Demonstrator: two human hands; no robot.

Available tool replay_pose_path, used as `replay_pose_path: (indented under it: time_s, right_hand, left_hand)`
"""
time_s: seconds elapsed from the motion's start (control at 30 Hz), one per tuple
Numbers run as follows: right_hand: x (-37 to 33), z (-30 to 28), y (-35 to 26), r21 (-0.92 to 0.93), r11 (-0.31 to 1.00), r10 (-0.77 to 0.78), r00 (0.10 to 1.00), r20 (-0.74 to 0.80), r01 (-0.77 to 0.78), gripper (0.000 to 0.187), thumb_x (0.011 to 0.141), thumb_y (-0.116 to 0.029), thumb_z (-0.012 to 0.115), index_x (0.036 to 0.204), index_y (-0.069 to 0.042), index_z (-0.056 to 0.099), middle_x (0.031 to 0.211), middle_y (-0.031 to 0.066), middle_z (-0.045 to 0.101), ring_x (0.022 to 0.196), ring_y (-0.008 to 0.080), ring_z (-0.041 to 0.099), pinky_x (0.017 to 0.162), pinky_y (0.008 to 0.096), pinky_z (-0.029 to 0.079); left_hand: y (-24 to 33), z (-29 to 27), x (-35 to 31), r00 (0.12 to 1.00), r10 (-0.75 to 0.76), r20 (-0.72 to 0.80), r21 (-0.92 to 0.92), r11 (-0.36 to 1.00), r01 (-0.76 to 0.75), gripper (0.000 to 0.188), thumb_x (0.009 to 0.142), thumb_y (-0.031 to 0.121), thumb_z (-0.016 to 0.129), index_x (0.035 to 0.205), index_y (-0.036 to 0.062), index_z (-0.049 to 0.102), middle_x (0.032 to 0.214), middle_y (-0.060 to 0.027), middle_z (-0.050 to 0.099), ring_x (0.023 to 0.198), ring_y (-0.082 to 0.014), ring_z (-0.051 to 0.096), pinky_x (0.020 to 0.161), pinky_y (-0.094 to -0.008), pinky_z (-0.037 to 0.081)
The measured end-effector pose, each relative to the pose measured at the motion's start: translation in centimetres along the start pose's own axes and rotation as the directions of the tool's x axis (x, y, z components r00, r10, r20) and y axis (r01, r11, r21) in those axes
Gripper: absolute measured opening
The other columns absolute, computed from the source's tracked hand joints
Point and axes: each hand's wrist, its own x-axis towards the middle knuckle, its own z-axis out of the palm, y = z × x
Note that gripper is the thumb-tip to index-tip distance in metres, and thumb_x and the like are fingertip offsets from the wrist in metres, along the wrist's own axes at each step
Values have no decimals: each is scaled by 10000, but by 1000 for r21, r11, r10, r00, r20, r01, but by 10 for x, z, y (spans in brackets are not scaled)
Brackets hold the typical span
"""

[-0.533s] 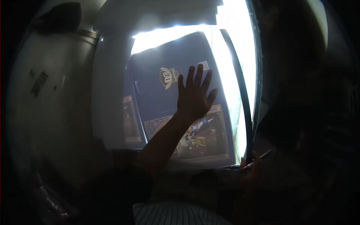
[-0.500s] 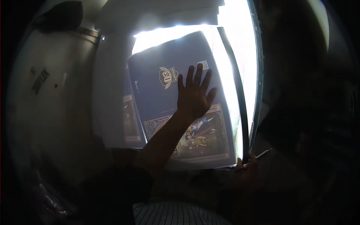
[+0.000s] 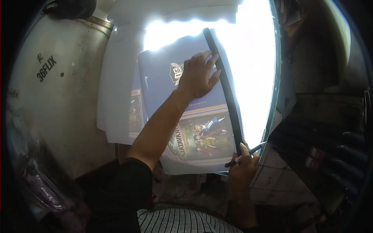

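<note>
A large printed sheet (image 3: 159, 89), dark blue with a crest and a framed picture of figures, lies on a brightly glowing glass-topped light table (image 3: 254, 77). Along the sheet's right side runs a long black straightedge (image 3: 229, 95). My left hand (image 3: 200, 75) rests on the upper part of the sheet, fingers spread and fingertips against the straightedge. At the straightedge's near end is my right hand (image 3: 244, 165), its fingers closed around a slim dark pencil (image 3: 256, 148) and touching the strip. The pencil's tip points up to the right.
Another printed sheet (image 3: 135, 112) shows beneath on the left, beside white paper (image 3: 114, 85). A pale marked board (image 3: 70, 89) stands at the left. Plastic-wrapped items (image 3: 46, 182) sit at lower left. Dark folded material (image 3: 322, 136) lies at the right.
The straightedge has shifted left onto the sheet's right side. My left hand has moved up and over to its edge. My right hand has shifted slightly left with the strip. The picture is brighter.
</note>
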Motion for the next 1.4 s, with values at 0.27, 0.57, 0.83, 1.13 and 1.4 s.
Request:
replay_pose_path:
  time_s: [0.27, 0.57, 0.83, 1.13, 1.4]
  right_hand:
    - [-18, 7, 20, -95, 988, -127, 989, -73, 119, 371, 871, -28, 692, 1229, -100, 627, 1293, 103, 671, 1152, 269, 527, 980, 438, 387]
    - [-27, 13, 31, -134, 969, -227, 963, -145, 209, 323, 878, -14, 688, 1186, -91, 627, 1271, 127, 683, 1185, 288, 517, 1025, 454, 360]
    - [-28, 13, 33, -172, 949, -290, 944, -157, 263, 319, 878, -12, 679, 1182, -91, 623, 1268, 129, 683, 1186, 289, 521, 1020, 451, 366]
    - [-24, 9, 31, -199, 940, -310, 939, -150, 278, 333, 874, -33, 714, 1185, -96, 612, 1241, 139, 695, 1177, 281, 530, 1004, 446, 378]
    - [-25, 11, 30, -196, 936, -324, 934, -149, 293, 335, 866, -32, 726, 1176, -95, 614, 1240, 144, 694, 1170, 282, 530, 998, 440, 387]
  left_hand:
    - [-5, 7, 1, 999, 37, 38, 136, 990, -42, 599, 981, 520, 528, 1430, 124, 503, 1587, -129, 377, 1464, -343, 333, 1138, -529, 274]
    - [-4, 10, 0, 995, 37, 93, 212, 976, -56, 735, 961, 700, 418, 1500, 202, 466, 1610, -103, 352, 1493, -318, 283, 1157, -548, 226]
    - [-3, 8, 1, 989, 26, 146, 217, 975, -58, 753, 970, 723, 348, 1549, 243, 378, 1653, -112, 241, 1521, -313, 202, 1186, -548, 160]
    - [0, 8, 3, 990, -1, 140, 209, 978, -29, 860, 962, 733, 354, 1552, 107, 340, 1648, -93, 261, 1522, -283, 210, 1191, -521, 174]
    - [-4, 6, 1, 992, 2, 129, 213, 977, -30, 859, 958, 738, 358, 1553, 120, 348, 1642, -92, 280, 1520, -283, 215, 1188, -524, 178]
